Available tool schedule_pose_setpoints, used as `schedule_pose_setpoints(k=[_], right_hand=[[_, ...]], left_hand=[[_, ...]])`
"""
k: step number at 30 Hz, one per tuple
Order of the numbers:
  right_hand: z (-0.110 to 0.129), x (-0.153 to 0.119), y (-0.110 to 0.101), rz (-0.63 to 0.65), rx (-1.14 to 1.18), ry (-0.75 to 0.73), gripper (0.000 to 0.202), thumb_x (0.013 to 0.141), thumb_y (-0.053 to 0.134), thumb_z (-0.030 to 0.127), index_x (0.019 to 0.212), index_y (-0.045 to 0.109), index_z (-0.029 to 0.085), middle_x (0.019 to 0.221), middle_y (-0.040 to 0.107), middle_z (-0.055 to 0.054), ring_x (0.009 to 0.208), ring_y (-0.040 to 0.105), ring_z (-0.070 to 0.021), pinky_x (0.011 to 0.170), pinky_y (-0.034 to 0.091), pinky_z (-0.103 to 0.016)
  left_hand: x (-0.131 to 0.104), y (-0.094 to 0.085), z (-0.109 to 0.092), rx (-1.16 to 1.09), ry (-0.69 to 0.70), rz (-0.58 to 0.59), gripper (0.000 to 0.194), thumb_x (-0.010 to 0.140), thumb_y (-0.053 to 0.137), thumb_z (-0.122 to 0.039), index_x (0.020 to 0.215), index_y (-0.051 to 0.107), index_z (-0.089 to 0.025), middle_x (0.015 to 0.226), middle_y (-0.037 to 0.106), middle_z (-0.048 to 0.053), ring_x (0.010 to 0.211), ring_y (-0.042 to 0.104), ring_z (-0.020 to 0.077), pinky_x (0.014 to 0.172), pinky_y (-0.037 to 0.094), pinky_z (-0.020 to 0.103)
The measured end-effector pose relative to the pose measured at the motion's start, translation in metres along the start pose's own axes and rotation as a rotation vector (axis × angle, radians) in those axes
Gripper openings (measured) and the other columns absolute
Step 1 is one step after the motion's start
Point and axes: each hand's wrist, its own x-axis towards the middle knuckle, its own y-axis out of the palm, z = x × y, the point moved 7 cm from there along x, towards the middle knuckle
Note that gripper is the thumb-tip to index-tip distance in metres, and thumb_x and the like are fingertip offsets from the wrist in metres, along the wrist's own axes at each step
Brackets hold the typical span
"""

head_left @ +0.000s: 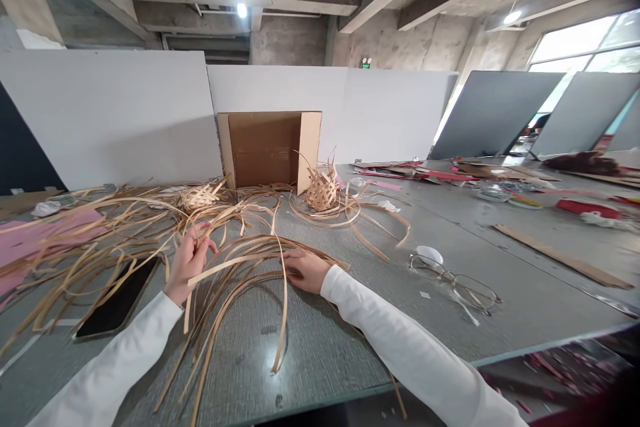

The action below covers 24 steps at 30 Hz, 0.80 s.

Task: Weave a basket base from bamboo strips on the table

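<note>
A loose heap of thin bamboo strips [150,227] spreads over the grey table [340,340]. My left hand [186,265] is raised among them, fingers closed on a few strips that bend toward me. My right hand [306,270] lies on the table, pressing down on a bundle of curved strips [260,255]. Both arms wear white sleeves. Behind the heap sit two small woven baskets, one flat [199,197] and one upright [321,189] with loose ends sticking up.
A black phone [120,297] lies left of my left hand. Glasses [457,283] and a white oval object [430,255] lie to the right. An open cardboard box [270,149] stands against white panels. Pink paper [45,230] is at left; scraps litter the far right.
</note>
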Motion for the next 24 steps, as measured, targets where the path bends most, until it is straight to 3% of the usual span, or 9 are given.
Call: schedule_pose_setpoints(k=[3,9,16,21,24], right_hand=[[-0.0006,-0.0003,-0.0003,-0.004,-0.008,0.021,0.017,0.067,0.055,0.01,0.082,0.06,0.015,0.117,0.054,-0.011,0.111,0.048,-0.0219,0.095,0.038,-0.038],[0.0019,-0.0005,0.0003,0.016,-0.015,-0.005,0.018,0.07,0.05,0.009,0.086,0.058,0.015,0.099,0.062,-0.009,0.105,0.053,-0.0196,0.093,0.04,-0.036],[-0.0007,-0.0017,-0.0022,-0.001,-0.061,0.027,0.019,0.071,0.055,0.012,0.088,0.06,0.016,0.119,0.052,-0.01,0.109,0.048,-0.021,0.092,0.04,-0.036],[0.0049,0.002,-0.0018,0.046,-0.066,-0.015,0.017,0.071,0.054,0.008,0.084,0.062,0.015,0.093,0.062,-0.006,0.088,0.054,-0.0177,0.085,0.043,-0.034],[0.0078,0.0036,-0.0036,0.046,-0.062,-0.03,0.014,0.071,0.055,0.007,0.08,0.063,0.015,0.088,0.062,-0.005,0.085,0.053,-0.0167,0.082,0.044,-0.032]], left_hand=[[-0.0001,0.0029,0.0033,-0.038,-0.01,0.053,0.044,0.084,0.043,-0.047,0.118,0.04,-0.019,0.066,0.055,-0.001,0.04,0.031,0.0077,0.04,0.026,0.021],[-0.0004,0.0025,0.0054,-0.052,-0.011,0.055,0.043,0.085,0.043,-0.047,0.117,0.04,-0.02,0.066,0.055,-0.001,0.04,0.029,0.0074,0.04,0.024,0.021],[0.0005,0.003,0.0064,-0.051,-0.009,0.055,0.042,0.084,0.045,-0.045,0.117,0.039,-0.02,0.066,0.054,-0.001,0.038,0.029,0.0071,0.039,0.022,0.02],[0.0008,0.0026,0.0041,-0.044,0.012,0.037,0.043,0.083,0.044,-0.047,0.115,0.04,-0.018,0.064,0.053,-0.002,0.038,0.029,0.0073,0.039,0.023,0.02],[-0.0013,0.0033,-0.0003,-0.015,-0.005,0.058,0.044,0.084,0.042,-0.048,0.116,0.039,-0.019,0.068,0.054,-0.001,0.039,0.03,0.0077,0.04,0.025,0.02]])
